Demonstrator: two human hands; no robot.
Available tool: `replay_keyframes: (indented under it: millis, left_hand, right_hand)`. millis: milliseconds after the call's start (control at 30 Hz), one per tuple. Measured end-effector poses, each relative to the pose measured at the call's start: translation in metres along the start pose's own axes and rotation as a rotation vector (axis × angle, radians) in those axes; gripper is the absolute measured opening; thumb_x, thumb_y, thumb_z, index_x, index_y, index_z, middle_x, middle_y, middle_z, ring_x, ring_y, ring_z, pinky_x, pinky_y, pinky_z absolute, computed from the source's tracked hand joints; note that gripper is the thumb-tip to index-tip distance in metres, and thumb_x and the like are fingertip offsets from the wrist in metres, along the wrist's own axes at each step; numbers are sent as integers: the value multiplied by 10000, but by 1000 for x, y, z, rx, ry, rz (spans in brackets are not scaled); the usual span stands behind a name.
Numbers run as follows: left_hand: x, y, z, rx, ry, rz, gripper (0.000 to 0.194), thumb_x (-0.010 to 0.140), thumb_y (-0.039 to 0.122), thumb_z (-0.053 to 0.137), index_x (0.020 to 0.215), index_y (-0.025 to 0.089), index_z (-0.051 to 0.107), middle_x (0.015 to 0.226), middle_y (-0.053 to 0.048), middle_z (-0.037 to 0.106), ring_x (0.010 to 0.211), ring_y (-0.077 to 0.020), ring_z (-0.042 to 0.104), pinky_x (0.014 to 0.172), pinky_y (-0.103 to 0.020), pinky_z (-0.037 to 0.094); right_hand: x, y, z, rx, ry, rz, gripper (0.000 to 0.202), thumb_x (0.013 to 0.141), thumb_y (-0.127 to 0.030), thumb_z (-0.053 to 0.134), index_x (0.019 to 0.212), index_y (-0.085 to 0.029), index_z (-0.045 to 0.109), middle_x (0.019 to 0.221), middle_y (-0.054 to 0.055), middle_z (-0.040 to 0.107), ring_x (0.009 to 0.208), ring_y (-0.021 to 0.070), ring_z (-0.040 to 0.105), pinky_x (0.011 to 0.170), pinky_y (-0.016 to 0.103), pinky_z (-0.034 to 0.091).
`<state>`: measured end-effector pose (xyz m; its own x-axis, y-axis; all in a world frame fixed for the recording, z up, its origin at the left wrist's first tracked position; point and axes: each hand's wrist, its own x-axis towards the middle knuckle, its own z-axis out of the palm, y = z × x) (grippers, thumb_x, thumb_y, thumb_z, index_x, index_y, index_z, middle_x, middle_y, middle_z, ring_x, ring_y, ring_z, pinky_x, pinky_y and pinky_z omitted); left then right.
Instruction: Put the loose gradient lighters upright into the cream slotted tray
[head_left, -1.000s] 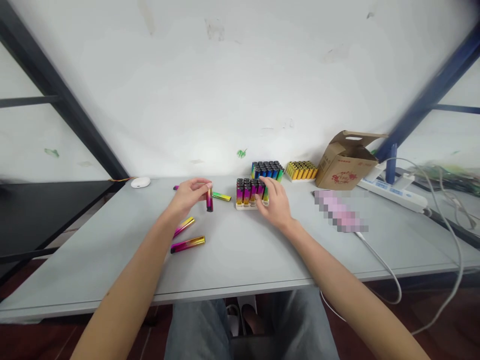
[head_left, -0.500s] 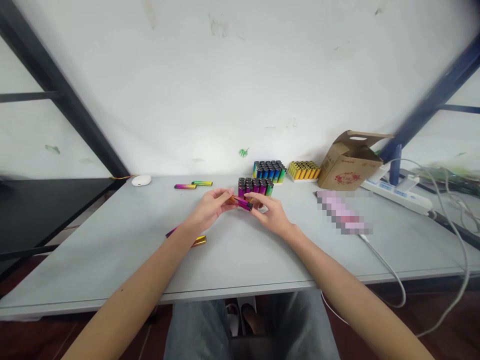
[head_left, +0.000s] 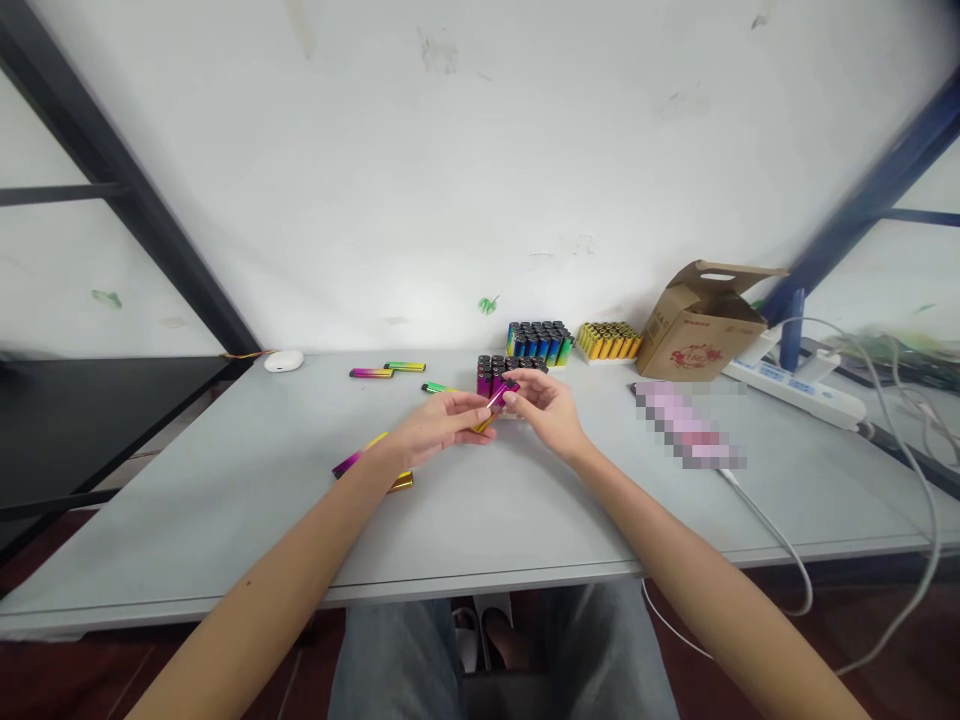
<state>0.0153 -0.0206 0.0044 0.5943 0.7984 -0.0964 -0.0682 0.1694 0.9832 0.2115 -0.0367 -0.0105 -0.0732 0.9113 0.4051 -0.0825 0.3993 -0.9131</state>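
Observation:
Both of my hands meet over the middle of the table around one shiny purple-to-yellow lighter (head_left: 498, 398), tilted with its dark end up to the right. My left hand (head_left: 442, 428) pinches its lower yellow part. The thumb and fingers of my right hand (head_left: 551, 410) close on its purple upper end. Just behind stands a block of upright purple lighters (head_left: 486, 375) with black tops, partly hidden by my right hand. A green lighter (head_left: 437, 388) lies beyond my left hand. Under my left wrist lie a purple-and-yellow lighter (head_left: 349, 463) and a gold-ended one (head_left: 402, 483), partly covered.
Two more lighters (head_left: 371, 373) lie farther back, near a white earbud case (head_left: 283, 361). Against the wall stand a blue-green lighter block (head_left: 536, 343), a tray of yellow ones (head_left: 609, 342) and an open cardboard box (head_left: 697, 335). A blurred pink object (head_left: 686, 425), cables and a power strip (head_left: 799, 393) are right.
The lighter has turned from pointing down-right to pointing up-right. My left hand has shifted slightly toward me, uncovering the green lighter. My right hand has moved slightly, its fingers now around the purple end.

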Motion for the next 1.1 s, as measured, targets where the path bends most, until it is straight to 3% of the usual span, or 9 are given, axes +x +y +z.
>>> replay_keyframes:
  millis: [100, 200, 300, 467, 600, 767, 933, 1000, 1100]
  left_hand:
    - [-4, 1, 5, 17, -219, -60, 290, 825, 314, 696, 1064, 151, 675, 1080, -132, 679, 885, -186, 671, 878, -375, 521]
    - [-5, 1, 9, -9, -267, -108, 255, 853, 294, 659, 1062, 148, 667, 1049, -142, 690, 839, -170, 663, 860, -367, 515]
    - [-3, -1, 11, -75, -216, -118, 188, 848, 260, 649, 982, 129, 662, 1010, -142, 698, 808, -179, 667, 862, -389, 510]
    - [1, -2, 8, -173, -104, -88, 175, 855, 280, 620, 817, 110, 633, 923, -145, 712, 810, -217, 689, 858, -412, 511]
    - [2, 0, 4, -182, -42, -49, 202, 864, 303, 579, 850, 111, 642, 926, -138, 715, 707, -203, 685, 784, -401, 530]
    - [3, 3, 2, -243, 94, 20, 186, 841, 244, 546, 960, 142, 644, 723, -31, 647, 451, -100, 497, 542, -285, 469]
    - [4, 9, 1, -448, 184, 45, 400, 874, 473, 443, 741, 133, 608, 533, 1, 430, 472, -122, 439, 482, -254, 394]
    - [3, 10, 1, -495, 184, 33, 448, 864, 542, 434, 712, 147, 579, 551, -1, 416, 489, -131, 440, 490, -263, 399]
    - [3, 10, 0, -515, 155, 15, 412, 868, 522, 432, 677, 168, 520, 589, -3, 413, 523, -140, 465, 515, -269, 417]
  right_hand:
    - [0, -1, 0, 14, -51, 37, 285, 757, -388, 738, 974, -209, 689, 701, -5, 662, 647, 134, 616, 670, 301, 523]
    - [1, 0, 0, 71, -72, 73, 329, 819, -443, 661, 1065, -224, 670, 929, 38, 722, 783, 153, 644, 754, 313, 512]
    - [4, -3, -3, 257, -81, 161, 441, 903, -546, 475, 1181, -236, 621, 1171, 68, 689, 1012, 186, 639, 880, 333, 487]
    - [7, -11, -10, 557, -127, 314, 631, 925, -645, 255, 1245, -213, 585, 1312, 93, 618, 1189, 217, 583, 1003, 375, 443]
    - [7, -14, -13, 664, -147, 344, 730, 898, -705, 199, 1261, -196, 575, 1303, 114, 623, 1199, 225, 584, 1048, 398, 424]
    - [8, -13, -16, 696, -130, 355, 761, 879, -729, 203, 1262, -186, 574, 1278, 134, 636, 1197, 238, 590, 1056, 412, 424]
    - [9, -11, -16, 656, -106, 356, 779, 866, -749, 183, 1198, -191, 613, 1243, 126, 658, 1137, 237, 623, 1015, 406, 459]
    - [9, -9, -17, 639, -88, 355, 779, 865, -752, 178, 1177, -196, 625, 1231, 122, 663, 1083, 229, 646, 969, 396, 489]
    - [10, -8, -19, 616, -66, 354, 767, 869, -745, 175, 1161, -206, 636, 1201, 112, 677, 999, 215, 668, 891, 379, 521]
